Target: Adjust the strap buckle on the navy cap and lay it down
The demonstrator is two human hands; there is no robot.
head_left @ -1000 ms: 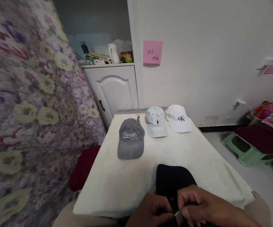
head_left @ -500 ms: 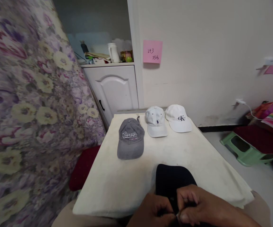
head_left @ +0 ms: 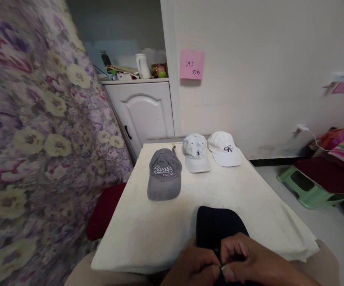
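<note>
A black cap (head_left: 218, 224) lies at the near edge of the table, its rounded crown or brim facing away from me; its near part is hidden under my hands. My left hand (head_left: 197, 265) is closed in a pinch at the cap's near side. Facing it, my right hand (head_left: 246, 258) pinches with thumb and forefinger, the fingertips almost meeting the left ones. A small pale glint shows between the fingertips, too small to name. Beyond them sit a grey cap (head_left: 164, 174) with white lettering, a pale blue cap (head_left: 196, 153) and a white cap (head_left: 224, 149).
A cream cloth (head_left: 148, 226) covers the table. Left of it are a dark red seat (head_left: 106, 212) and a floral curtain (head_left: 55, 119). A green stool (head_left: 304, 184) with a red top stands at right. Behind are a white cabinet (head_left: 143, 107) and a wall.
My fingertips have shifted slightly at the black cap, and the small pale glint between them shows more clearly. The other caps stay in place.
</note>
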